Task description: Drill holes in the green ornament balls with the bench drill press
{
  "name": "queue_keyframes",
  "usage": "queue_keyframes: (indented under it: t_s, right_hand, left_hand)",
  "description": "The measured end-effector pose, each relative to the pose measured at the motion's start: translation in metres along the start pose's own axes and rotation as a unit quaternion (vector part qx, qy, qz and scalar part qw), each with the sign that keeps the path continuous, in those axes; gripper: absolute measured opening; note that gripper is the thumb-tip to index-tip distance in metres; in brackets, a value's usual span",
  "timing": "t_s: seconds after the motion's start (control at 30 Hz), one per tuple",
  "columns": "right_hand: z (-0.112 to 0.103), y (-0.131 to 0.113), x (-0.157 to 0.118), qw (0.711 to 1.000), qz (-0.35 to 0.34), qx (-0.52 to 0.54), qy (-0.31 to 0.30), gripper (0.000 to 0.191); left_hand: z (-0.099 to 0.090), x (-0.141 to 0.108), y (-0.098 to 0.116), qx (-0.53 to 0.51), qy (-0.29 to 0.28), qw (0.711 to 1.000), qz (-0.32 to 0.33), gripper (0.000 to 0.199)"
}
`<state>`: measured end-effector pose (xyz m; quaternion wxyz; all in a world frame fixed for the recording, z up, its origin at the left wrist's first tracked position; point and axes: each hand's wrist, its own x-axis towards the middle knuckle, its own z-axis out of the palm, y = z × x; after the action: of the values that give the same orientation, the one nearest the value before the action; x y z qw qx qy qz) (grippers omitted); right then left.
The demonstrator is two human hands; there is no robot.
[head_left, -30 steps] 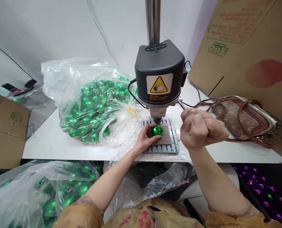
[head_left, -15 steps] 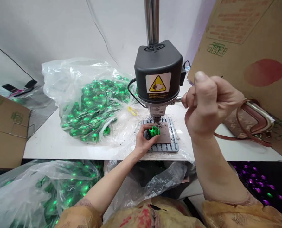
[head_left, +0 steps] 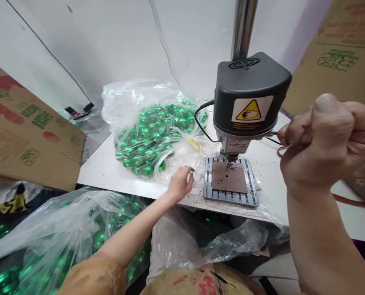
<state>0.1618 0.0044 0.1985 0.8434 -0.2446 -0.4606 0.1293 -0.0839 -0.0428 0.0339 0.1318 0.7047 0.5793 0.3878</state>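
My left hand is over the white table, left of the drill press base, with nothing visible in it and its fingers loosely bent and apart. Closed in a fist, my right hand grips the drill press lever, mostly hidden by the fingers. The black drill press carries a yellow warning label. Beneath its chuck, a brown pad with a small hole and dark shavings lies on the slotted metal base.
A clear bag of shiny green balls lies on the table to the left. Another such bag is below the front edge, beside an open plastic bag. Cardboard boxes stand left and right.
My left hand has left the pad, moving left, and the green ball it held there is gone from the pad. My right hand stays at the lever. The view has shifted left.
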Motion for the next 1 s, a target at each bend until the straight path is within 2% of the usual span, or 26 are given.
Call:
queue_keyframes:
  t_s: [0.1,0.13,0.2,0.27,0.37,0.43,0.5,0.57,0.6,0.67,0.73,0.9,1.0]
  right_hand:
    - [0.002,-0.003,-0.002,1.0,0.0,-0.01,0.007,0.044]
    - [0.002,-0.003,-0.002,1.0,-0.003,-0.012,0.006,0.044]
    - [0.002,-0.003,-0.002,1.0,-0.009,-0.011,-0.002,0.043]
    - [0.0,-0.002,-0.001,1.0,-0.014,-0.007,-0.009,0.043]
    - [-0.002,-0.001,-0.001,1.0,-0.018,-0.004,-0.016,0.043]
    - [-0.003,-0.001,-0.001,1.0,-0.014,-0.002,-0.024,0.043]
    - [-0.004,-0.001,-0.002,1.0,-0.009,-0.008,-0.024,0.043]
    - [-0.004,-0.001,-0.002,1.0,-0.009,-0.017,-0.017,0.043]
    - [-0.004,-0.001,-0.002,1.0,-0.009,-0.02,-0.014,0.044]
    - [-0.004,0.0,-0.002,1.0,-0.007,-0.016,-0.015,0.044]
    - [-0.005,0.002,-0.002,1.0,-0.009,-0.007,-0.022,0.045]
    - [-0.007,0.004,-0.002,0.999,-0.013,-0.023,-0.039,0.048]
    - [-0.008,0.004,-0.002,0.999,0.001,-0.02,-0.039,0.049]
  left_hand:
    - [-0.015,0.059,-0.032,0.001,0.062,0.997,-0.055,0.002]
    - [-0.019,0.075,-0.041,-0.023,0.079,0.992,-0.1,0.005]
    - [-0.024,0.099,-0.053,-0.055,0.093,0.981,-0.159,0.014]
    - [-0.026,0.109,-0.057,-0.078,0.074,0.977,-0.182,0.016]
    - [-0.02,0.102,-0.049,-0.098,0.027,0.979,-0.177,0.019]
    - [-0.012,0.088,-0.035,-0.157,-0.02,0.968,-0.196,0.029]
    - [-0.002,0.072,-0.018,-0.283,-0.079,0.927,-0.233,0.038]
    - [0.007,0.06,0.0,-0.417,-0.118,0.863,-0.26,0.042]
    - [0.012,0.055,0.008,-0.463,-0.123,0.837,-0.265,0.044]
    - [0.02,0.05,0.021,-0.513,-0.119,0.808,-0.265,0.047]
    - [0.03,0.048,0.028,-0.521,-0.105,0.807,-0.256,0.052]
    - [0.06,0.048,0.031,-0.477,-0.046,0.86,-0.176,0.056]
    - [0.073,0.049,0.028,-0.464,-0.059,0.873,-0.139,0.059]
